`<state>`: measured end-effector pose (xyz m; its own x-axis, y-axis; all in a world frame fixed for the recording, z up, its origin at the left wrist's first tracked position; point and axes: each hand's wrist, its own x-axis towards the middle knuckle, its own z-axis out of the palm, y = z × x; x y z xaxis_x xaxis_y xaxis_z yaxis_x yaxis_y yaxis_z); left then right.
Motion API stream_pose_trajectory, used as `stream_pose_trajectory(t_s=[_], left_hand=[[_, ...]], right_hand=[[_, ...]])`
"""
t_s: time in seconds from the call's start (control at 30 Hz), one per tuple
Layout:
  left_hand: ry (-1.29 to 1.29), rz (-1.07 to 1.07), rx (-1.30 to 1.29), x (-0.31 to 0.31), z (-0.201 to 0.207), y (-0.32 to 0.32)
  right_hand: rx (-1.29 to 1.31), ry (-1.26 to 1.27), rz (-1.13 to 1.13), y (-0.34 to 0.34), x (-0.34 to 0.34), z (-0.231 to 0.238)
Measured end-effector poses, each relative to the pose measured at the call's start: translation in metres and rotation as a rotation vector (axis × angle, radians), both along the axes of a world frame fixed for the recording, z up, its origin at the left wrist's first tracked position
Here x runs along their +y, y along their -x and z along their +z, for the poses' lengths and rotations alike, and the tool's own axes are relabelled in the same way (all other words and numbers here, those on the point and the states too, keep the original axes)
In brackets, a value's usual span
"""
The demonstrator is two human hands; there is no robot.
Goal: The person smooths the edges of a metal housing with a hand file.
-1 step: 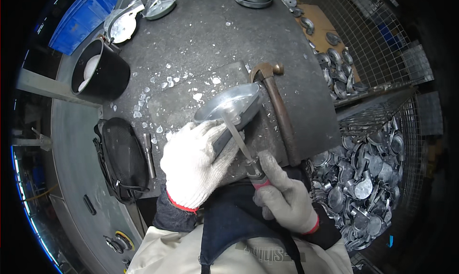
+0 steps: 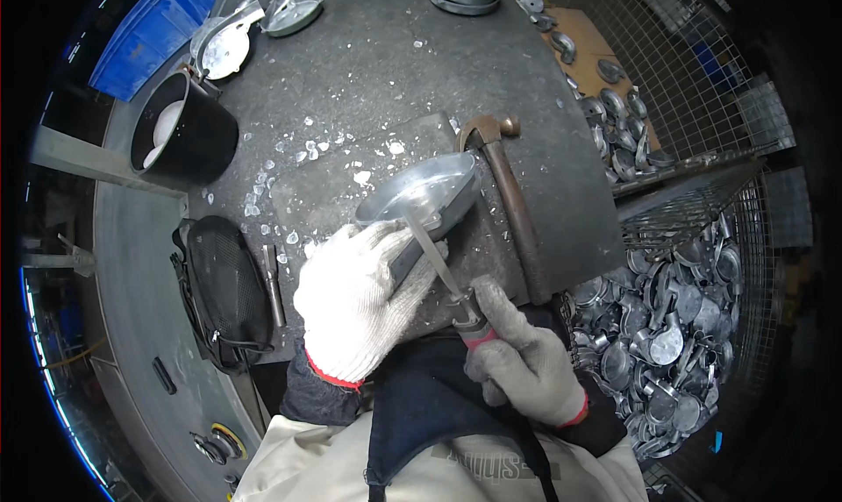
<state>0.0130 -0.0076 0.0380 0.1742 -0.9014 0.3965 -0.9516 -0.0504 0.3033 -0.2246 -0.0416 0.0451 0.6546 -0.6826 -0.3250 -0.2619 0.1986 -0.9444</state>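
A round, dish-shaped grey metal casting (image 2: 421,191) is tilted up over the table, with a stem-like part running toward me. My left hand (image 2: 355,296), in a white knit glove, is closed around that stem. My right hand (image 2: 531,362), gloved too, grips the red and dark handle of a file (image 2: 437,258). The file's narrow flat blade points away from me and lies against the casting's near rim. A hammer (image 2: 509,195) with a worn brown handle rests just right of the casting.
Pale metal flakes litter the dark table (image 2: 368,72). At left stand a black bucket (image 2: 206,134), a black mesh pouch (image 2: 228,283) and a metal rod tool (image 2: 274,287). A blue crate (image 2: 153,37) is far left. Wire baskets hold many castings (image 2: 671,344) at right.
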Motion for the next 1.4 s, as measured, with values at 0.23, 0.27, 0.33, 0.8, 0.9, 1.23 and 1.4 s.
stream_pose_trajectory(t_s=[0.23, 0.27, 0.33, 0.8, 0.9, 1.23, 1.4], left_hand=[[0.089, -0.002, 0.107, -0.006, -0.005, 0.008], [0.089, -0.001, 0.107, -0.006, -0.009, 0.007], [0.112, 0.064, -0.02, -0.007, -0.016, 0.007], [-0.26, 0.35, -0.071, -0.045, -0.067, -0.079], [-0.346, 0.32, 0.039, -0.053, -0.077, -0.084], [-0.136, 0.152, 0.809, -0.029, -0.09, -0.069], [-0.114, 0.16, 0.872, -0.03, -0.089, -0.069]], right_hand=[[-0.421, -0.25, 0.145, -0.004, 0.016, -0.022], [-0.368, -0.438, 0.104, -0.003, 0.017, -0.015], [-0.318, -0.387, 0.131, 0.004, 0.012, -0.011], [0.344, 0.046, -0.003, 0.034, 0.019, -0.025], [0.42, 0.248, 0.079, 0.034, 0.023, -0.038], [0.508, 0.185, 0.18, 0.029, 0.013, -0.05], [0.619, 0.256, 0.29, 0.025, 0.008, -0.051]])
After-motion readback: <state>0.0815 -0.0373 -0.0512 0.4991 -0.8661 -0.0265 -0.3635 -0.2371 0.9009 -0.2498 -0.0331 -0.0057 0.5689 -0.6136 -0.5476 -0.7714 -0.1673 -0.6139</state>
